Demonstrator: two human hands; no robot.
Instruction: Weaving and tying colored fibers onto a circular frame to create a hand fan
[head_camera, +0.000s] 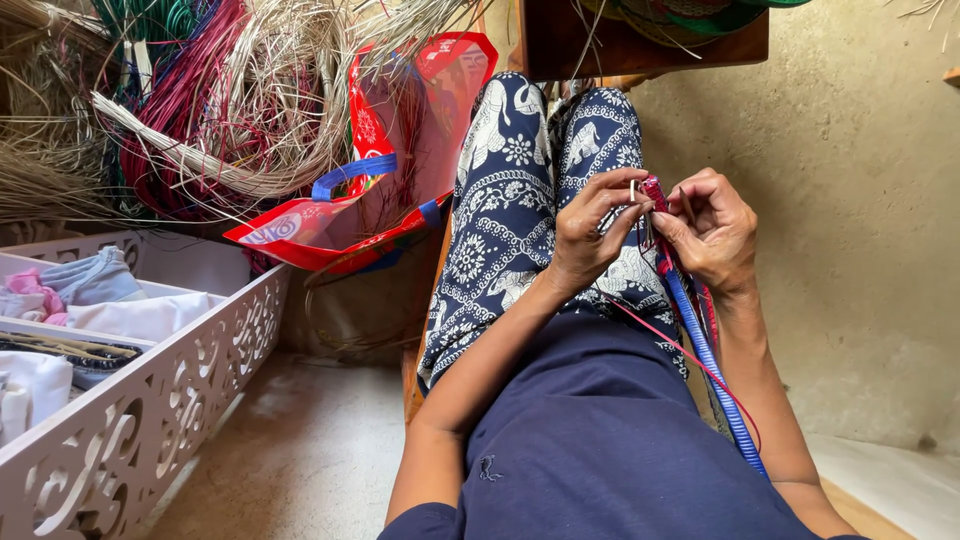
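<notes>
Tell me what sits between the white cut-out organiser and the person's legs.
In the head view, a red shopping bag with blue handles leans between the white organiser and the patterned trouser legs.

One package noted: a red carrier bag (400, 160) with blue handles, semi-transparent side panel and a pale oval printed patch on its lower edge. It lies tipped on its side left of the seated person's knees, below the bundled reeds. No signs or screens observed.
</notes>
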